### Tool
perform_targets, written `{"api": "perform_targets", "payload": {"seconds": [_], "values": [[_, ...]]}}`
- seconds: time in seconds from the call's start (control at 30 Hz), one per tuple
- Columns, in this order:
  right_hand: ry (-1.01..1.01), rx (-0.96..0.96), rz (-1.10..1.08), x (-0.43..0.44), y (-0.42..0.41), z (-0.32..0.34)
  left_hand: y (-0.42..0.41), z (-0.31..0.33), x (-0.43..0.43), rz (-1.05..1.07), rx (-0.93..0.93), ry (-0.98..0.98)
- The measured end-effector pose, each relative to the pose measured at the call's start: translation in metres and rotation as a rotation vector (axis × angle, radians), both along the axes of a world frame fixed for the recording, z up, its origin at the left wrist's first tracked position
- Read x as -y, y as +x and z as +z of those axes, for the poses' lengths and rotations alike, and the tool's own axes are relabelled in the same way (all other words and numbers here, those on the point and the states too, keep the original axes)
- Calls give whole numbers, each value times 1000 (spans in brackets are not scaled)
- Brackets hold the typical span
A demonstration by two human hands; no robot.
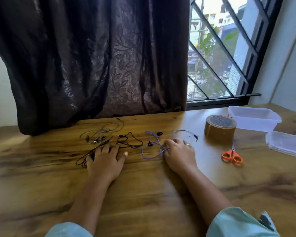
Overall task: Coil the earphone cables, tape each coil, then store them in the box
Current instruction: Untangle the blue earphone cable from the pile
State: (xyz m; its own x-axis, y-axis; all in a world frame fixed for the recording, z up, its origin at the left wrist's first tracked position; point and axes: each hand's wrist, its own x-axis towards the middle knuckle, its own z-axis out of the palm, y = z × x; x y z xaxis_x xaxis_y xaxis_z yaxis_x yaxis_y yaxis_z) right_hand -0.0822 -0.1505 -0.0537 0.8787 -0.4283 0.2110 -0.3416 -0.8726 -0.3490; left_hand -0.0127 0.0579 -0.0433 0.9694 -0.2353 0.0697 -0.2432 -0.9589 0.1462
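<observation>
Three loose earphone cables lie on the wooden table (143, 194): a grey one (108, 129) at the back, a black one (132, 139) in the middle and a purple one (150, 151) to its right. My left hand (106, 159) rests flat on the black cable, fingers spread. My right hand (179, 153) pinches the purple cable near its loop. A brown tape roll (220, 128) stands right of my right hand. Behind the roll sits a clear plastic box (256, 119), and its lid (287, 144) lies separately in front of it.
Orange-handled scissors (231, 155) lie in front of the tape roll. A dark curtain (92, 65) hangs down to the table's back edge, beside a barred window (220, 57) at the right.
</observation>
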Motion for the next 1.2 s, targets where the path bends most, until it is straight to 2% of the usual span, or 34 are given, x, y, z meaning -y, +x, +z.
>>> {"api": "perform_targets", "payload": {"seconds": [0.07, 0.13, 0.33, 0.43, 0.53, 0.63, 0.7, 0.8, 0.9, 1.07, 1.2], "values": [[91, 96, 216, -4, -4, 0, -1, -1, -2, 23, 7, -2], [144, 118, 278, -6, -8, 4, -4, -2, -2, 38, 30, -1], [142, 155, 174, 7, -20, 8, -7, 1, -13, 222, 80, -218], [159, 243, 85, 17, -18, 7, -6, 0, -12, 148, 94, -187], [59, 324, -41, 27, -7, 6, -5, 3, -6, 123, 190, -131], [-43, 224, -95, 29, 6, 8, -4, 6, -1, 173, 363, -102], [-157, 128, -88, 27, 14, 9, -2, 6, 2, 131, 490, -135], [-193, 114, 12, 21, 22, 9, 1, 5, 8, 13, 608, -158], [-178, 152, 224, 11, 28, 8, 2, 3, 11, -121, 652, -220], [-117, 465, 512, -5, 24, 14, 2, 0, 11, -394, 555, -244], [19, 495, 697, -15, 24, 19, 3, 1, 11, -441, 523, -316]]}}
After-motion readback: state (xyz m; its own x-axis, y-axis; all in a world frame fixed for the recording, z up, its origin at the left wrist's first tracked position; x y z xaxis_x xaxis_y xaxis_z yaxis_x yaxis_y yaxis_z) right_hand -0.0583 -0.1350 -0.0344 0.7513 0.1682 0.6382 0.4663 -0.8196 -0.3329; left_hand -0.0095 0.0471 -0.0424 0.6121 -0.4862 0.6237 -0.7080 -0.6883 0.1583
